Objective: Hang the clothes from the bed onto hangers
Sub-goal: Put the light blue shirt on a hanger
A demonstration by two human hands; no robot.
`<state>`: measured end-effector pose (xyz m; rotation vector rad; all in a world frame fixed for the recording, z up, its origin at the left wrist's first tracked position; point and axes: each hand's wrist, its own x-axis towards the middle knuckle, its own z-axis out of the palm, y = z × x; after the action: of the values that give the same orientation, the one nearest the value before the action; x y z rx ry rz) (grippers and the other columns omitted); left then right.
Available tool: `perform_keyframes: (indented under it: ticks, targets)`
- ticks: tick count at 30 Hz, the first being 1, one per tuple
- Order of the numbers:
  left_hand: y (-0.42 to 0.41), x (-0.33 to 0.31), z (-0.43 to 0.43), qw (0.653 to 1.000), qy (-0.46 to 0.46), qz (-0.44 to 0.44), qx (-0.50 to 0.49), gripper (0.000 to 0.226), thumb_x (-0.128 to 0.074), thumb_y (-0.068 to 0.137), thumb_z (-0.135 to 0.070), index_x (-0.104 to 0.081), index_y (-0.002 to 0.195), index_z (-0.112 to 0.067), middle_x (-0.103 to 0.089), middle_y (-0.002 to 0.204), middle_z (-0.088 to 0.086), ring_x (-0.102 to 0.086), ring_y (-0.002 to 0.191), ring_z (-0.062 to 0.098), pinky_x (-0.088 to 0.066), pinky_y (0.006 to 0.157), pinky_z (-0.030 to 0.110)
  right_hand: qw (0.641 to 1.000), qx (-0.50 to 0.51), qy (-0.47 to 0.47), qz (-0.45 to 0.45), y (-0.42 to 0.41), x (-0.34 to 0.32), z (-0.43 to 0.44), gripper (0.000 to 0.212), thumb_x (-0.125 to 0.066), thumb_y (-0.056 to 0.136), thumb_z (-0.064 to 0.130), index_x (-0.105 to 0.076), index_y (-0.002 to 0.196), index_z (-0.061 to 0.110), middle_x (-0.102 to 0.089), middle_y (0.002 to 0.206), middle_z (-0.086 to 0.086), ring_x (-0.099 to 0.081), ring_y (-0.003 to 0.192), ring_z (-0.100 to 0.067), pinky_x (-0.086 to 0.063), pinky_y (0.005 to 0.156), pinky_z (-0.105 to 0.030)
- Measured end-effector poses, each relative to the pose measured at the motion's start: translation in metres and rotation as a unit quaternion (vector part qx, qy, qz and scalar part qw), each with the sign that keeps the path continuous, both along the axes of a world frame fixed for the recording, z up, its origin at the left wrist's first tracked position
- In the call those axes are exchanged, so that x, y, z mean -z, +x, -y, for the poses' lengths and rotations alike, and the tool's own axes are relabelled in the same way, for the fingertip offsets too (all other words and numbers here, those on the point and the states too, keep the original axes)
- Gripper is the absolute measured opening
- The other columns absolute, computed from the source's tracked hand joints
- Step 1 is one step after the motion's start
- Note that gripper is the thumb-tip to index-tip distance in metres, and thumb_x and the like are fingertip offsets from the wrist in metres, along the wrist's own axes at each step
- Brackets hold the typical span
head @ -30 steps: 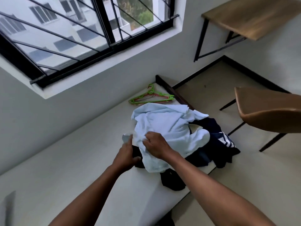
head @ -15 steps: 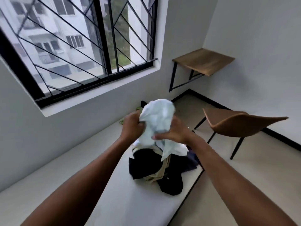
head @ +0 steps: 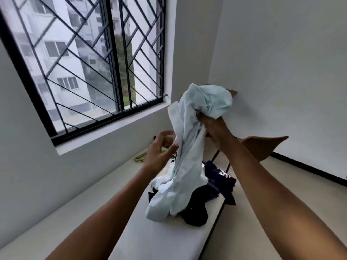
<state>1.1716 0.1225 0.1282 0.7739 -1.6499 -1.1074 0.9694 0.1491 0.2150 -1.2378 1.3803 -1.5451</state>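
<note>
Holding up pale blue shirt (head: 189,147), bunched in right hand (head: 216,128), edge pinched by left hand (head: 159,152); next, likely opening the collar for the green hanger (head: 139,158).

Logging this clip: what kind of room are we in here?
Most likely a sparsely furnished bedroom in a flat: a bed with a bare white mattress carrying a pile of clothes, a barred window facing apartment blocks, and a brown chair beside the bed.
</note>
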Motion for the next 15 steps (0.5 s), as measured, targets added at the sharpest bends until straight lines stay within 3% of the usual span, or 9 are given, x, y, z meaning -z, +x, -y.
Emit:
perform_keyframes:
  ticks: [2, 5, 8, 12, 15]
  targets:
    - [-0.003, 0.003, -0.03, 0.998, -0.056, -0.016, -0.033, 0.05, -0.076, 0.084, -0.054, -0.063, 0.122, -0.026, -0.071, 0.105, 0.003, -0.071, 0.097, 0.024, -0.064, 0.073, 0.044, 0.999, 0.001, -0.033, -0.001, -0.001, -0.012, -0.02, 0.049, -0.075, 0.095, 0.041, -0.063, 0.139, 0.022, -0.074, 0.128, 0.0, -0.07, 0.117, -0.02, -0.056, 0.103, -0.048]
    - [-0.01, 0.003, -0.068, 0.983, -0.163, 0.0, -0.089, 0.038, -0.075, 0.086, -0.049, -0.067, 0.109, -0.019, -0.069, 0.1, -0.001, -0.067, 0.089, 0.012, -0.053, 0.065, 0.018, 0.998, 0.007, -0.057, 0.019, -0.006, -0.027, -0.053, 0.063, -0.081, 0.086, 0.047, -0.062, 0.14, 0.02, -0.073, 0.129, -0.004, -0.07, 0.118, -0.025, -0.055, 0.105, -0.053]
    - [-0.023, 0.001, -0.097, 0.966, -0.219, 0.084, -0.108, 0.029, -0.068, 0.095, -0.042, -0.075, 0.096, -0.014, -0.07, 0.091, -0.001, -0.065, 0.082, 0.014, -0.053, 0.062, 0.033, 0.996, -0.012, -0.064, 0.063, -0.018, -0.031, -0.095, 0.085, -0.089, 0.074, 0.055, -0.059, 0.143, 0.016, -0.07, 0.133, -0.011, -0.068, 0.122, -0.032, -0.055, 0.104, -0.053]
    - [-0.029, -0.018, -0.136, 0.967, -0.157, 0.169, -0.11, 0.066, -0.05, 0.096, -0.065, -0.064, 0.07, -0.006, -0.063, 0.063, 0.011, -0.05, 0.058, 0.009, -0.045, 0.058, 0.041, 0.995, -0.004, -0.046, 0.083, -0.049, -0.037, -0.161, 0.049, -0.072, 0.098, 0.033, -0.06, 0.142, 0.016, -0.071, 0.132, -0.012, -0.069, 0.12, -0.033, -0.056, 0.102, -0.05]
    - [-0.03, -0.046, -0.167, 0.948, -0.151, 0.271, -0.076, 0.068, -0.048, 0.092, -0.063, -0.05, 0.06, -0.003, -0.049, 0.055, 0.014, -0.042, 0.053, 0.017, -0.034, 0.054, 0.038, 0.998, 0.055, 0.022, 0.015, -0.086, -0.017, -0.201, 0.06, -0.08, 0.084, 0.047, -0.067, 0.135, 0.018, -0.074, 0.126, -0.008, -0.072, 0.113, -0.03, -0.057, 0.102, -0.05]
